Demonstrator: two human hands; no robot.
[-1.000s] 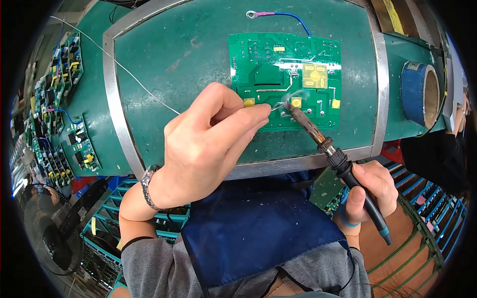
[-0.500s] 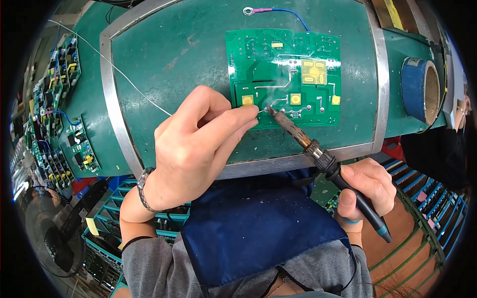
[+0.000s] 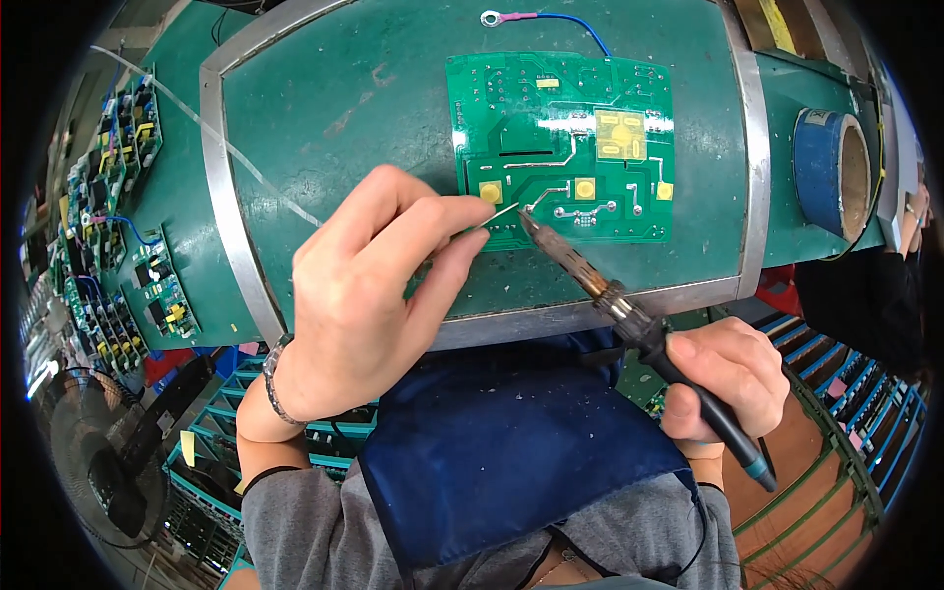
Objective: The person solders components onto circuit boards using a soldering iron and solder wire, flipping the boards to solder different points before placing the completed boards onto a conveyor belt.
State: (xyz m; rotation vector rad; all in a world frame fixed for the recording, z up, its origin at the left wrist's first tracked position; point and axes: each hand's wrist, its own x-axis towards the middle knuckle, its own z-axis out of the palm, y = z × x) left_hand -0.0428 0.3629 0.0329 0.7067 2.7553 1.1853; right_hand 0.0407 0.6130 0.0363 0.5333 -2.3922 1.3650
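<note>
A green circuit board (image 3: pixel 536 128) lies solder side up on the green bench mat, with yellow squares on its surface. My left hand (image 3: pixel 379 270) pinches a thin solder wire (image 3: pixel 505 210) over the board's lower left part; the wire trails back behind the hand to the upper left. My right hand (image 3: pixel 726 382) is closed round the black handle of a soldering iron (image 3: pixel 590 280). The iron's dark tip is at the board's lower edge area, close to the wire's end and a shiny solder joint. A blue wire with a ring terminal (image 3: pixel 551 18) runs from the board's top edge.
A blue tape roll (image 3: pixel 831 175) stands at the right of the bench. Several populated circuit boards (image 3: pixel 162 285) lie at the left. A metal strip (image 3: pixel 755 167) frames the mat. A black fan (image 3: pixel 108 462) is at lower left; another person's dark sleeve (image 3: pixel 855 305) shows at right.
My left hand has drawn back slightly left, showing more wire beyond the fingertips. The iron's tip has shifted a little left. The smoke has thinned, and the board has moved up slightly.
</note>
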